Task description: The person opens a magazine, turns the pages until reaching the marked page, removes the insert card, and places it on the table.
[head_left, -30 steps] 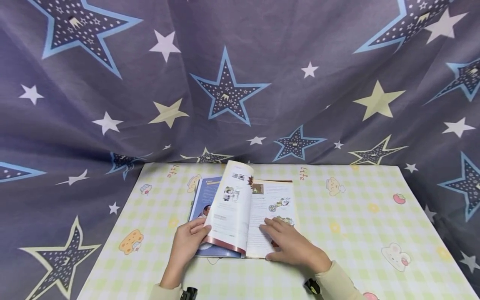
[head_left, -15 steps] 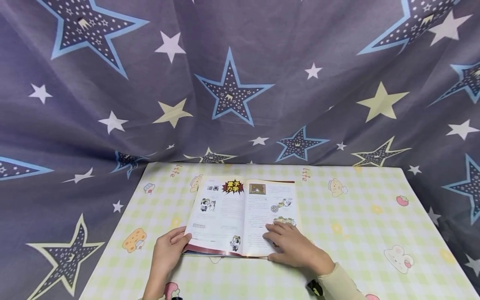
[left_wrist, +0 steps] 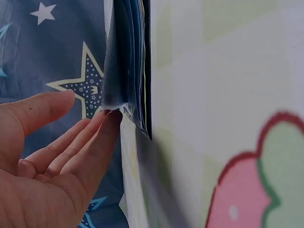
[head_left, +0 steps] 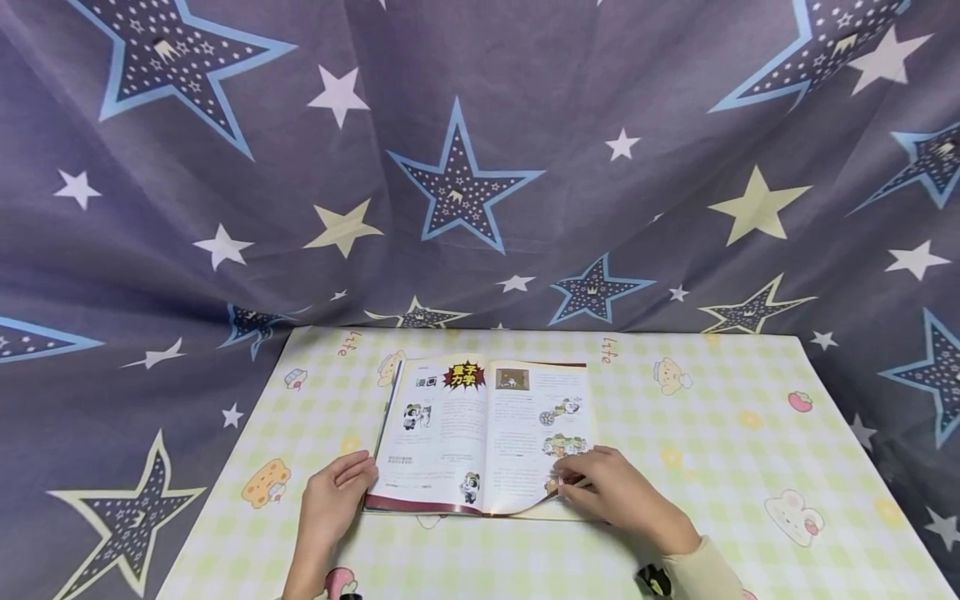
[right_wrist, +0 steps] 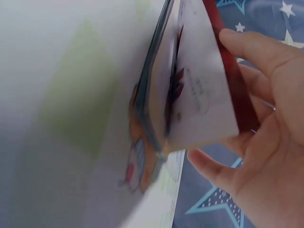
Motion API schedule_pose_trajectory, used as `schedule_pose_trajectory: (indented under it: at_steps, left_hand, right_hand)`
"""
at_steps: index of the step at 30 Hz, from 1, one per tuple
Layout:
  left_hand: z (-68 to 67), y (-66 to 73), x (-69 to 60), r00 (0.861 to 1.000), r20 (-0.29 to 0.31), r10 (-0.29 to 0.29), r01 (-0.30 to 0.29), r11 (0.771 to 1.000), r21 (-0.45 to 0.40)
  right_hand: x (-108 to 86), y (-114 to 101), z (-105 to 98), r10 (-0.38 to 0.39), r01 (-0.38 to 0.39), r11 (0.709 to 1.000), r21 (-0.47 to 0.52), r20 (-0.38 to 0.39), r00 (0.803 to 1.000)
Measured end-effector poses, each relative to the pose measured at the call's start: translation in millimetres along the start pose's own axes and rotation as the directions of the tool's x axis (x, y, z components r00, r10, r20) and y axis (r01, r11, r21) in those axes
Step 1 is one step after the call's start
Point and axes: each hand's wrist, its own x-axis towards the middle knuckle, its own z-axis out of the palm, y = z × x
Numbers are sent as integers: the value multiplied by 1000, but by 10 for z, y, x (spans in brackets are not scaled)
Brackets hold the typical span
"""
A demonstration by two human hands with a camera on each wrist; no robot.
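An illustrated book (head_left: 450,433) lies spread on the table. At its left edge the left hand (head_left: 335,496) touches the pages with its fingertips; in the left wrist view that hand (left_wrist: 66,156) has its thumb apart from the page edges (left_wrist: 128,57), fingers fairly straight. The right hand (head_left: 618,496) is at the lower right corner, where a page curls up. Seen from the right wrist, a lifted page (right_wrist: 204,95) with a dark red edge stands between the thumb and fingers of the right hand (right_wrist: 266,104).
The table (head_left: 712,467) has a green-and-white checked cover with cartoon prints. Behind it and at both sides hangs a dark curtain (head_left: 570,208) with stars. Dark devices sit at both wrists, the right one (head_left: 654,579) near the sleeve.
A page held by the left hand has come down flat on the left side, that hand moving left with it. The right hand has shifted right and raised the lower right page corner.
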Motion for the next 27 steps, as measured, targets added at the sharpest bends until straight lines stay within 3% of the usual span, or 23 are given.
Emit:
schedule_pose_trajectory:
  at_steps: [4,11,14,19,23,27]
  left_hand:
    - [4,11,11,1000,-6,6,-6,1000,-4]
    - [27,69,13,999,-26,38,-38,999,21]
    - [54,100,11,998,-18,61,-61,998,19]
    - [135,152,14,996,20,87,-87,996,-2]
    - [238,225,12,992,44,118,-117,993,-22]
    - [378,332,11,983,81,165,-158,984,-88]
  right_hand:
    - [-36,65,-32,67,-71,997,-37,-105,992]
    - [-51,125,-36,177,-211,972,-105,-263,948]
    - [-49,121,-35,240,-285,951,-123,-290,927]
    - [-17,64,-30,351,-387,917,-96,-267,898]
    - [31,18,6,306,-344,935,-91,-288,908]
    - [84,-27,41,183,-224,971,-88,-335,924]
